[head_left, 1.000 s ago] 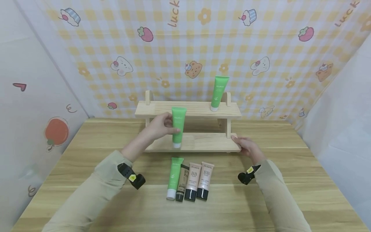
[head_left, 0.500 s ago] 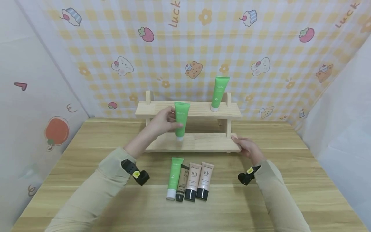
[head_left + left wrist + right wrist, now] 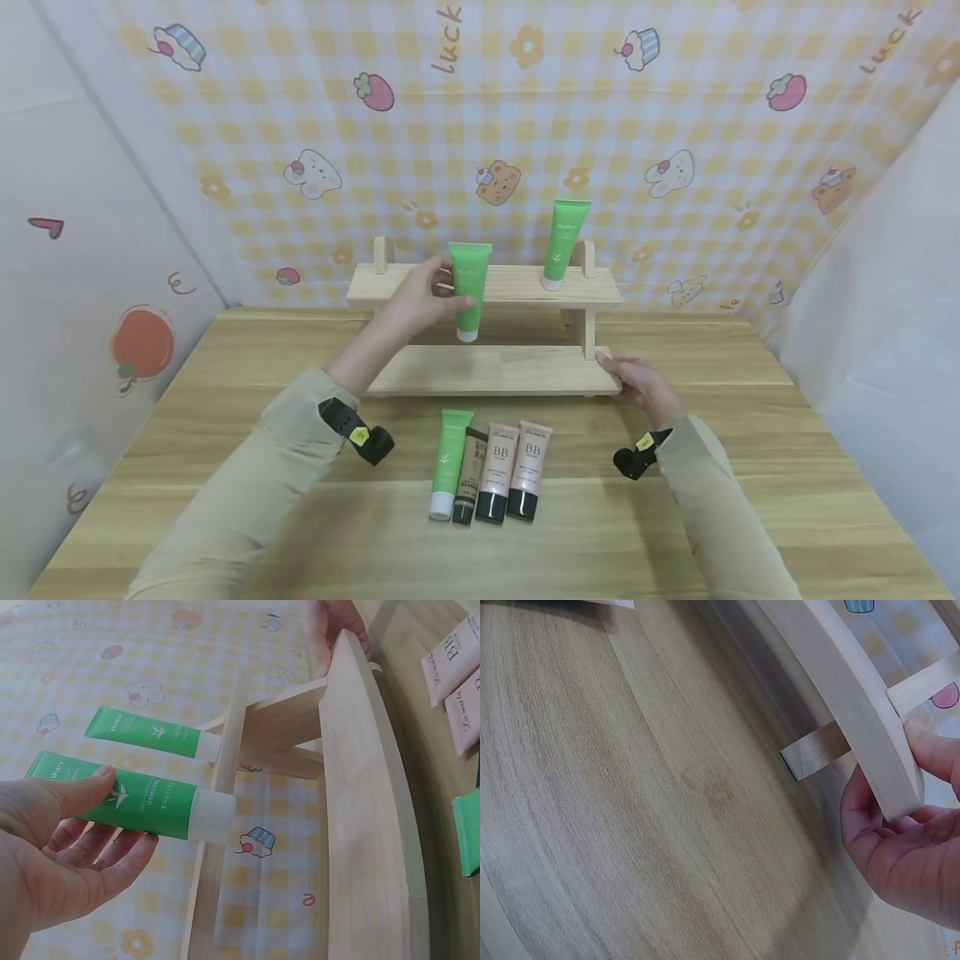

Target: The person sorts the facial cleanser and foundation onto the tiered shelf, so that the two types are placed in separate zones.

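Observation:
My left hand (image 3: 422,298) pinches a green squeeze tube (image 3: 469,287) between thumb and fingers, its white cap pointing down, in front of the wooden two-tier shelf (image 3: 495,371). In the left wrist view the held tube (image 3: 139,796) and its cap show apart from the fingers. A second green tube (image 3: 564,242) stands cap-down on the upper tier at the right. With the thumb on top and fingers beneath, my right hand (image 3: 911,847) grips the right end of the lower board (image 3: 855,697).
On the table (image 3: 600,533) before the shelf lie a green tube (image 3: 451,462), a brown tube (image 3: 470,475) and two pink BB cream tubes (image 3: 498,471), side by side. Behind the shelf hangs a yellow checked cloth (image 3: 450,125).
My left hand has lifted the green tube from in front of the lower tier up to the upper tier's height, slightly rightward. The right hand has kept its grip on the board.

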`<state>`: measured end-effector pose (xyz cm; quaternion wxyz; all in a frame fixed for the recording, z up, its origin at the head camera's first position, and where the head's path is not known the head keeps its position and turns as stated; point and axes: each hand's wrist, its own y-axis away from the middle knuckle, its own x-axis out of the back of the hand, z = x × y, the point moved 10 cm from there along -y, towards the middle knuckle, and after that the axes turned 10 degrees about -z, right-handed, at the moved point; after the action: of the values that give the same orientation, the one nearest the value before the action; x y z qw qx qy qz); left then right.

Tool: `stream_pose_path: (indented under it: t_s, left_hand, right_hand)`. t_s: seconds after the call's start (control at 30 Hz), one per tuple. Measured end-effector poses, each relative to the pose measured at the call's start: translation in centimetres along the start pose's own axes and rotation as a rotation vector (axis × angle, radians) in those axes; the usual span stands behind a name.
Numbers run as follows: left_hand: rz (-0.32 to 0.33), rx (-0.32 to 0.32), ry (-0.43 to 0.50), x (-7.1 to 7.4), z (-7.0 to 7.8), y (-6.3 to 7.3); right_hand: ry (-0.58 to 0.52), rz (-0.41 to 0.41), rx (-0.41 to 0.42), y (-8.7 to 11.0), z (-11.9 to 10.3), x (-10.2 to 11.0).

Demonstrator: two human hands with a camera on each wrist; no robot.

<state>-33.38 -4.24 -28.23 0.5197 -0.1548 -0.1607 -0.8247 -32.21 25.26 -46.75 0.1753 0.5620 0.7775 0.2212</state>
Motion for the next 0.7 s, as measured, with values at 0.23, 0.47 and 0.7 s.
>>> stream_pose_path:
  t_s: [0.23, 0.47, 0.7]
  left_hand:
    - [0.059, -0.031, 0.027, 0.8, 0.6, -1.2]
    - [0.052, -0.082, 0.041, 0.5, 1.0, -2.9]
    - [0.102, -0.128, 0.059, 0.9, 1.7, -4.1]
  right_hand:
    - [-0.008, -0.001, -0.003, 0.0, 0.0, 0.0]
    - [-0.018, 0.007, -0.005, 0.2, 0.0, 0.0]
    - [-0.018, 0.011, 0.002, 0.2, -0.1, -0.1]
